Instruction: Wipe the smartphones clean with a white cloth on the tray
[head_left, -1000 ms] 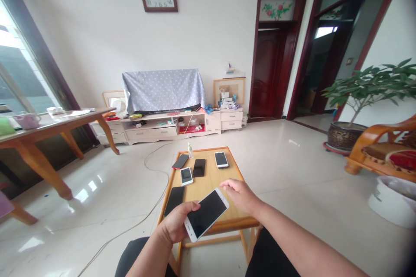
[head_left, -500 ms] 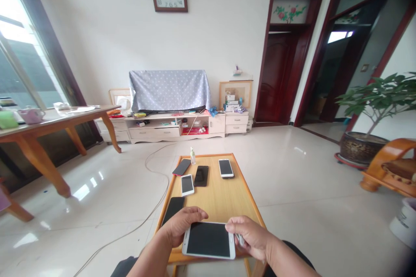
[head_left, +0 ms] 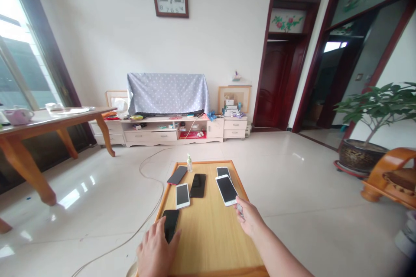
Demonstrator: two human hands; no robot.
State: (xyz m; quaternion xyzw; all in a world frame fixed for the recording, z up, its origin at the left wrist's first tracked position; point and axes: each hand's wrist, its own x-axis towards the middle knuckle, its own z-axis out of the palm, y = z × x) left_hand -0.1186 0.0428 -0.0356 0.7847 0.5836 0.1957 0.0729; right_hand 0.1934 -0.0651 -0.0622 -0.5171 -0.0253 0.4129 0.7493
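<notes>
My left hand (head_left: 156, 251) lies with its fingers over the lower end of a black smartphone (head_left: 170, 223) on the low wooden table (head_left: 211, 242). My right hand (head_left: 250, 217) has its fingertips at the near corner of a white smartphone (head_left: 226, 190) and pinches a small silver object (head_left: 239, 209). That white phone partly covers another smartphone (head_left: 222, 171). Farther up the table lie a dark phone with a red edge (head_left: 177, 175), a white phone (head_left: 182, 195) and a black phone (head_left: 198, 185). A small clear bottle (head_left: 189, 163) stands at the far edge.
A cable (head_left: 152, 186) curves across the shiny tiled floor left of the table. A long wooden table (head_left: 48, 123) stands at the left, a cream TV cabinet (head_left: 172, 136) ahead, and a potted plant (head_left: 364, 156) and wooden chair (head_left: 390, 181) at the right.
The white phone held in both hands now lies on the table, overlapping another phone. My left hand has moved down onto the black phone, and my right hand has moved up the table's right side.
</notes>
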